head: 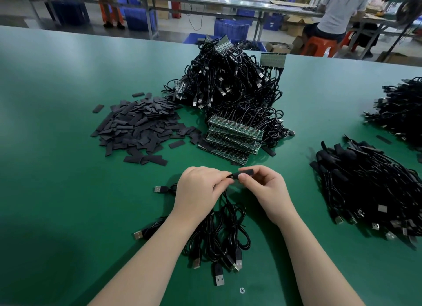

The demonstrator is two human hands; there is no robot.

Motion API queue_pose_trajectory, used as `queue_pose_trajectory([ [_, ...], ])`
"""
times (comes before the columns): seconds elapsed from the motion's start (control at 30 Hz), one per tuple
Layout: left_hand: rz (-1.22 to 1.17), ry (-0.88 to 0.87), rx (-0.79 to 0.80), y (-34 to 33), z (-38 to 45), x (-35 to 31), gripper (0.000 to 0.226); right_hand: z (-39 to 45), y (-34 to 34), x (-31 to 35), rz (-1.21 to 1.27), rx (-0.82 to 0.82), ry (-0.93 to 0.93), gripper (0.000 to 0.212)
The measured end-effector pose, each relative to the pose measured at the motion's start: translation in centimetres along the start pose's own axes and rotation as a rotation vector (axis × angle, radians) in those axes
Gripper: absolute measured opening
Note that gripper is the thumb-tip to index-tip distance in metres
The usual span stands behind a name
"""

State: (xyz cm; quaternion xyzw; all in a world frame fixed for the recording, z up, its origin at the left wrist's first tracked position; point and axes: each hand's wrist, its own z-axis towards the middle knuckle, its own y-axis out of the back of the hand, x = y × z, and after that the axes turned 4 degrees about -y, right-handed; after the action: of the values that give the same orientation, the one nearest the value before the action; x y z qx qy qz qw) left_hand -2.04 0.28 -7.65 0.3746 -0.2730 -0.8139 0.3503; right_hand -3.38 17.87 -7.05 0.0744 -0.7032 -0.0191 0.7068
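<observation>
Centre of frame, low: both hands meet over the green table mat [68, 145].

Right hand [265, 187]: thumb and forefinger are closed on a short black tube sleeve [246, 171], held level just above the knuckles. The sleeve's left end points at the other hand.

Left hand [198, 189]: fingertips are pinched together on the end of a thin black USB cable [226, 205], right at the sleeve's mouth. Whether the cable tip is inside the sleeve cannot be told.

The cable drops from the pinch between the two wrists and joins loose black loops [228, 232] lying on the mat, with silver USB plugs [219, 279] at lower centre.

Left of centre: a scatter of flat black sleeve pieces [137, 127]. Upper centre: a tall heap of black cables [235, 84], with a stack of green circuit-board strips [233, 138] leaning at its near side. Right edge: a spread of black plugged cables [365, 191].
</observation>
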Motion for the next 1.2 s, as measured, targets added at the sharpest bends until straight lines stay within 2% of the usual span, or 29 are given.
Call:
queue_pose_trajectory([
  [0.23,-0.002,-0.093,-0.082,0.08,-0.25,-0.09,0.025,-0.15,-0.21,0.02,-0.027,0.011,0.066,0.018],
  [0.37,0.02,-0.134,-0.126,-0.12,-0.32,0.12,0.016,-0.17,-0.05,0.02,-0.022,0.059,0.087,0.019],
  [0.53,0.022,-0.03,-0.08,-0.12,-0.2,0.04,0.014,-0.18,-0.44,-0.19,-0.014,0.031,0.113,0.019],
  [0.67,-0.026,0.03,-0.045,0.04,-0.17,-0.01,0.015,-0.32,-0.38,-0.15,0.095,0.039,0.091,0.024],
  [0.93,-0.064,-0.045,-0.054,0.33,-0.3,-0.27,0.028,-0.27,-0.43,-0.03,0.105,0.036,0.063,0.017],
  [1.07,-0.053,-0.095,-0.083,0.33,-0.38,-0.31,0.025,-0.31,-0.4,-0.08,0.087,0.046,0.084,0.018],
  [1.2,-0.098,-0.06,-0.088,0.33,-0.32,-0.17,0.022,-0.3,-0.39,-0.06,0.07,0.067,0.085,0.019],
])
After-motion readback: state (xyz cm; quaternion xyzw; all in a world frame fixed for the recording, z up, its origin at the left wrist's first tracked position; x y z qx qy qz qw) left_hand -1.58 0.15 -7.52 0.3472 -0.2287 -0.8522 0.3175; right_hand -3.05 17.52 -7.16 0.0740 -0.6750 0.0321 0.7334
